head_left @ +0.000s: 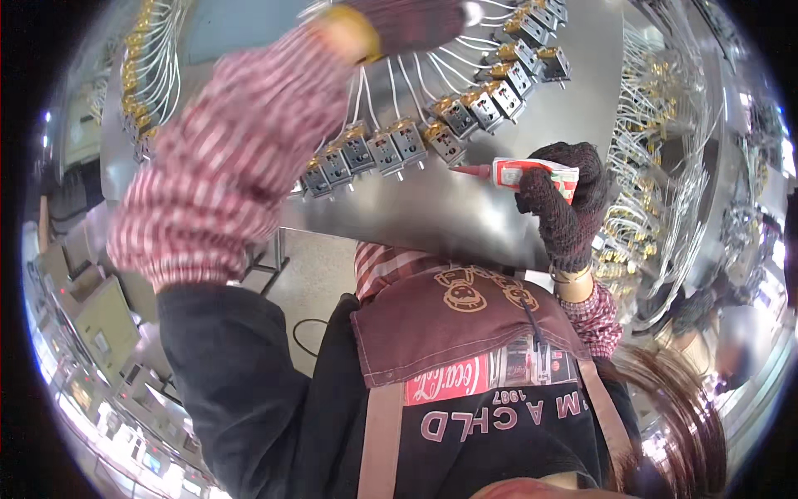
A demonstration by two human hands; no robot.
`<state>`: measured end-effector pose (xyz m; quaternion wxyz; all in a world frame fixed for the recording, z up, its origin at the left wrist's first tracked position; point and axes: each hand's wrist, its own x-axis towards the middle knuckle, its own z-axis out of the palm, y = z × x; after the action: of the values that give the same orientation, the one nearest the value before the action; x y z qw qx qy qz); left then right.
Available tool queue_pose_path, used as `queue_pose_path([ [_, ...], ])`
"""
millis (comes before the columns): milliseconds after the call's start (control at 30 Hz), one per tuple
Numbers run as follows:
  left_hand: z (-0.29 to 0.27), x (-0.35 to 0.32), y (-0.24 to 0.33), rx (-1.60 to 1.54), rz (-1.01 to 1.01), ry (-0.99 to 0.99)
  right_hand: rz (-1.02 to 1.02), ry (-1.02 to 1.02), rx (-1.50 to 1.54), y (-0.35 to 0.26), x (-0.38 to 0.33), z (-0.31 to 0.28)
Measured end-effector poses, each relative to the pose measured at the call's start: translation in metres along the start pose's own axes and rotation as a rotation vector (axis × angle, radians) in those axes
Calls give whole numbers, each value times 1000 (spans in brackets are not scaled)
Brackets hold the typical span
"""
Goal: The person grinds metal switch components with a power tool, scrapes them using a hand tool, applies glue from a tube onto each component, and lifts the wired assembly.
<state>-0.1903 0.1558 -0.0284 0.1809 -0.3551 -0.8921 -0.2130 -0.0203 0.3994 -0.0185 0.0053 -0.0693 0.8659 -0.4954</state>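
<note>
In my right hand (569,200), gloved in dark knit, a small white-and-red squeeze bottle (519,173) is gripped on its side. Its thin red nozzle (472,170) points left, beside the nearest metal block (445,143). A curved row of similar silver blocks (384,151) with brass-coloured parts and white wires lies across the metal tabletop (399,208). My left hand (407,25), also in a dark glove, reaches over the wires at the top edge. Motion smears its fingers, and a small pale spot shows at its tip.
More wired brass parts (150,66) line the table's far left. A dense mass of white wires and brass fittings (640,166) borders the right side. Another person (731,341) is at the lower right. Cartons (104,320) stand on the left, beyond the table.
</note>
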Motion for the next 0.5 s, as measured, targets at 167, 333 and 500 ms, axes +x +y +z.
queue_pose_path([
  [167,-80,-110,6,66,-200,68,251,118,118,-16,-16,22],
  [333,-112,-233,33,-183,-750,414,133,265,86,-22,-23,53],
  [500,-77,-277,75,-760,-1154,419,151,361,210,-33,-20,72],
])
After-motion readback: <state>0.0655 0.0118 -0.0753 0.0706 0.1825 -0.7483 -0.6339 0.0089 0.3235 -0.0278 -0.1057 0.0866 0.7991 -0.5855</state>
